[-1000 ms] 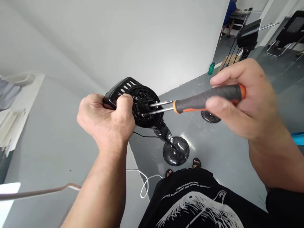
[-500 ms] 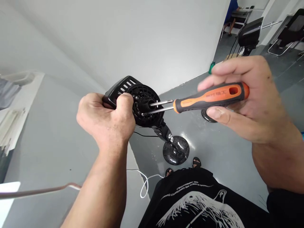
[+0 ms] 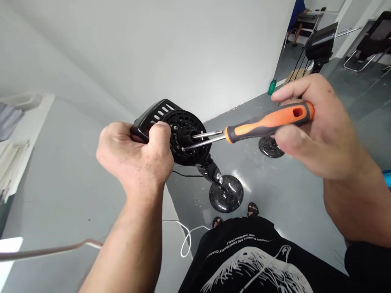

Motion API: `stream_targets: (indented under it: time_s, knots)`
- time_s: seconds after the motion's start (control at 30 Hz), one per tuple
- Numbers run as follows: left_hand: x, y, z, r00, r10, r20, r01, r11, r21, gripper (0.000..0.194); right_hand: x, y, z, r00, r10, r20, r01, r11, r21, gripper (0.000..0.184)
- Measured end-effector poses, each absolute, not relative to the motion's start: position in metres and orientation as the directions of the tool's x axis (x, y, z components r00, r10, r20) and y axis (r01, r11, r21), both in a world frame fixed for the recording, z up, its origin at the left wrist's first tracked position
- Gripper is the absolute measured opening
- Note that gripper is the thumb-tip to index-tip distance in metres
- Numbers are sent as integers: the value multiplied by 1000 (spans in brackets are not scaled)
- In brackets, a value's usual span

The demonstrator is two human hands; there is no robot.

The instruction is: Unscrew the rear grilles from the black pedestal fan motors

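Note:
My left hand [image 3: 137,156] is closed round the rim of a black fan motor housing [image 3: 165,109], its thumb pressed near the round slotted front. A threaded metal shaft [image 3: 210,134] sticks out from the middle of that front. In my right hand [image 3: 324,130] is a screwdriver [image 3: 269,121] with an orange and dark grey handle; the handle's end lies between the thumb and palm, and the index finger is raised off it. The screwdriver's tip meets a small screw [image 3: 183,149] just below the shaft. Below the housing, a jointed black neck leads down to a round black base [image 3: 226,193].
Another fan stand with a black motor housing [image 3: 321,42] and round base [image 3: 270,146] stands at right. A green bottle [image 3: 272,87] is by the wall. White cable [image 3: 189,236] loops at lower left. A seated person [image 3: 297,24] and a chair [image 3: 374,40] are far back.
My right hand's fingers have shifted and spread on the screwdriver, whose handle has turned so its lettering no longer shows. The tip stays at the screw, and my left hand keeps its hold.

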State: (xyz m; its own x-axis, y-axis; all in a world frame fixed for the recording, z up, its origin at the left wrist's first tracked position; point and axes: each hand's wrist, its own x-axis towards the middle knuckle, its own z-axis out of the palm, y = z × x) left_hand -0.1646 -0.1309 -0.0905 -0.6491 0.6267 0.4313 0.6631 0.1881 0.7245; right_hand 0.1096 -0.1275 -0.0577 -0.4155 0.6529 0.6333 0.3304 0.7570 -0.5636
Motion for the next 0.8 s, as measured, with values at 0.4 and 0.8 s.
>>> stream_targets:
  time_s: [0.4, 0.8]
  knots:
    - [-166, -131, -90, -646, 626, 436, 673, 197, 713, 39, 111, -130, -61, -502, 572, 649, 299, 819, -490, 53]
    - [-166, -131, -92, -654, 615, 442, 661, 179, 729, 40, 110, -130, -58, -442, 577, 686, 337, 816, -470, 22]
